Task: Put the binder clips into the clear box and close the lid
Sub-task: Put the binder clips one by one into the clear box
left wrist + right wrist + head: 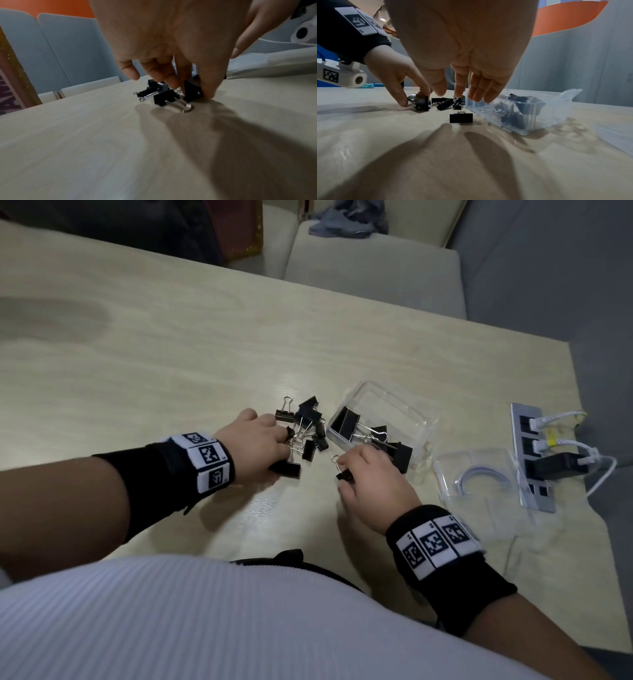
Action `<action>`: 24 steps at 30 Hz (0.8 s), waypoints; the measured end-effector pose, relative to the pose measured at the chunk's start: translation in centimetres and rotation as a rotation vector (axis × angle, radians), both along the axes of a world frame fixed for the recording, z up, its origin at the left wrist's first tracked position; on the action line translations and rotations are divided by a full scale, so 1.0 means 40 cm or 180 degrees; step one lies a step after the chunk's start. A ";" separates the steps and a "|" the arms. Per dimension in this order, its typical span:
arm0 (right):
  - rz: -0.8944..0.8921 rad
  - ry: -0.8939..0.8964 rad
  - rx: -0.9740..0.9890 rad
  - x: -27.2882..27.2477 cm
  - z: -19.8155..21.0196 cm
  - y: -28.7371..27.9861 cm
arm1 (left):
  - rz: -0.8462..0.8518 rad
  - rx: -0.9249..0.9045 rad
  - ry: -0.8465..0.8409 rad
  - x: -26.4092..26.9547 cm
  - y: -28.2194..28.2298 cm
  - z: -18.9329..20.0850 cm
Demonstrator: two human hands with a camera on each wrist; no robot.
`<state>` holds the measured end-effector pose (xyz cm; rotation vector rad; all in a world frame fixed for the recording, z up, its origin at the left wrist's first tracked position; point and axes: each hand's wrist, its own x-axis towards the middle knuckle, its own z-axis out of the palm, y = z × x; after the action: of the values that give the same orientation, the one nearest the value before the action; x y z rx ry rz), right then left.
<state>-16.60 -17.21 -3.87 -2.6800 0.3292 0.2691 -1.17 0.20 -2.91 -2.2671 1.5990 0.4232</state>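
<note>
- Pinching a black binder clip (192,90) at the near edge of the loose pile of clips (305,429), the left hand (255,440) has thumb and fingers curled round its folded metal body at frame centre.
- Hovering with fingers relaxed and apart, the right hand (464,56) holds nothing; one small clip (461,118) with silver wire loops stands on the table just beneath it.
- Roughly ten clips lie tangled in that pile; an exact count is hard to get.
- Right of the pile sits the clear box (411,419), thin glossy rectangular plastic, open-topped, with about four larger clips inside.
- Its separate transparent lid (479,484) lies flat at lower right, beside a grey power strip (532,460) at the table's right edge.
- Pale wood-grain table (171,354) stretches bare across the upper left.
</note>
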 end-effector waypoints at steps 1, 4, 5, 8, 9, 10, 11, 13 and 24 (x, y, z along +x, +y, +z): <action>-0.0023 -0.0020 0.0051 0.001 0.002 0.000 | 0.0055 -0.0051 0.0021 -0.001 -0.005 -0.002; -0.0156 -0.0188 0.0270 -0.002 0.008 -0.005 | 0.0309 -0.0384 0.0295 0.014 -0.024 0.020; -0.0242 -0.0281 0.0383 -0.003 0.013 -0.008 | 0.0396 -0.0554 0.0517 0.025 -0.030 0.031; -0.0656 -0.0539 0.0906 0.000 0.044 -0.012 | 0.0798 -0.1101 0.1469 0.042 -0.052 0.077; -0.0796 -0.0630 0.1088 0.004 0.053 -0.013 | 0.0973 -0.1254 0.1733 0.043 -0.062 0.090; -0.0909 -0.0690 0.1253 0.008 0.062 -0.015 | 0.1176 -0.1402 0.1969 0.043 -0.073 0.101; -0.0993 -0.0712 0.1409 0.013 0.069 -0.018 | 0.1358 -0.1544 0.2174 0.041 -0.088 0.109; -0.1035 -0.0659 0.1655 0.022 0.079 -0.020 | 0.1579 -0.1773 0.2457 0.035 -0.111 0.116; -0.2269 -0.1015 0.2428 0.034 0.070 -0.081 | 0.1916 -0.1471 0.2164 0.013 -0.226 0.078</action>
<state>-15.24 -20.47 -1.05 -1.6868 0.8433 -0.2162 -0.66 -8.84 0.20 -3.2021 1.3182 1.1844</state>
